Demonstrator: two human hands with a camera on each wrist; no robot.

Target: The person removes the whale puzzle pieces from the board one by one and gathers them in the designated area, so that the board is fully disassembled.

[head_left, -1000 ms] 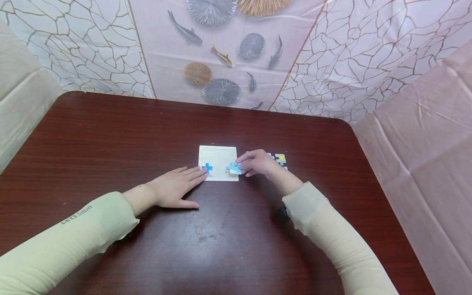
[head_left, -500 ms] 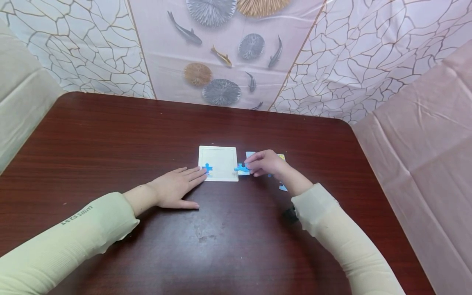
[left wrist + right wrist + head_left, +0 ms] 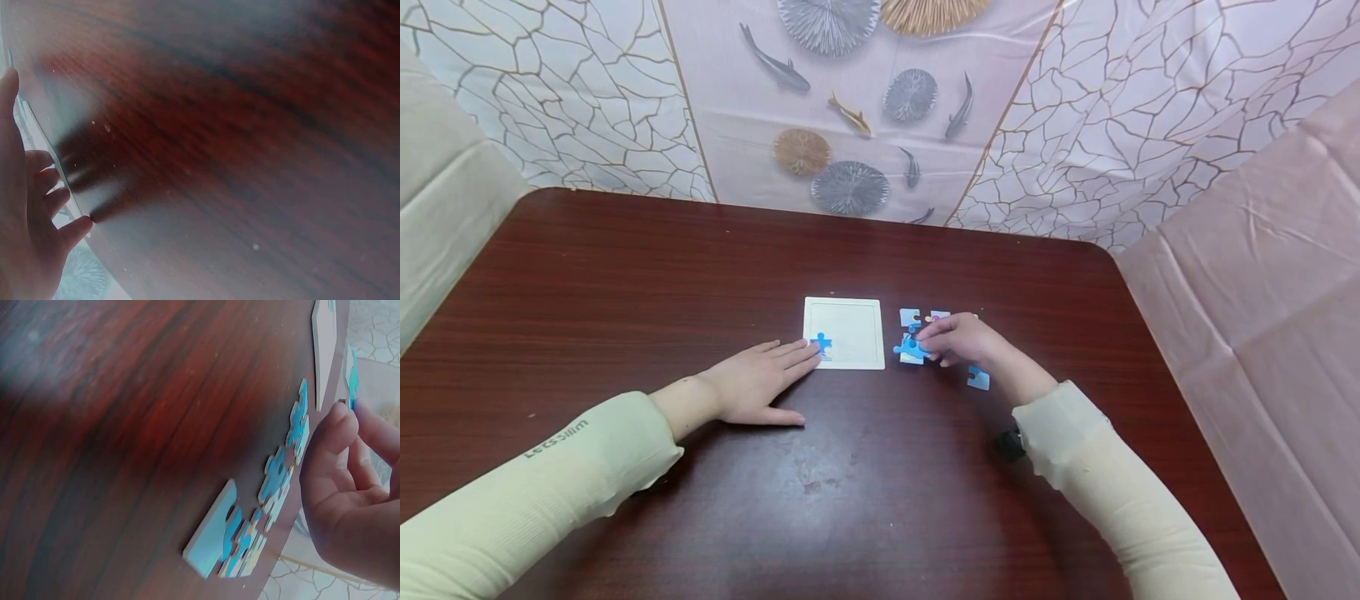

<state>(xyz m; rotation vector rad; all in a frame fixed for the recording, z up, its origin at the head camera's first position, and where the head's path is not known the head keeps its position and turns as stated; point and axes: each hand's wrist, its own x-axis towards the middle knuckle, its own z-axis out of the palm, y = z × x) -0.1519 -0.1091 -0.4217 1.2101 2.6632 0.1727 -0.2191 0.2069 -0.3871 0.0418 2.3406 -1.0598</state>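
Note:
My left hand (image 3: 756, 382) lies flat with its fingers stretched out. Its fingertips rest at the left rim of a white square puzzle tray (image 3: 853, 321), beside a blue puzzle piece (image 3: 822, 341) in the tray's near left corner. To the right of the tray, my right hand (image 3: 967, 342) pinches another blue-and-white puzzle piece (image 3: 906, 349) between thumb and fingers. The right wrist view shows that piece (image 3: 352, 375) raised above the table at the fingertips. In the left wrist view the left hand (image 3: 31, 206) appears at the edge, fingers spread.
Several loose puzzle pieces lie right of the tray, among them a pale one (image 3: 909, 317) at the back and a light blue one (image 3: 978, 378) nearer. The right hand partly covers others. Behind the dark wooden table (image 3: 647, 267) hangs a patterned cloth (image 3: 880, 108).
My right hand has moved right with its puzzle piece, from over the tray to over the loose pieces beside it. My left hand has stayed in place.

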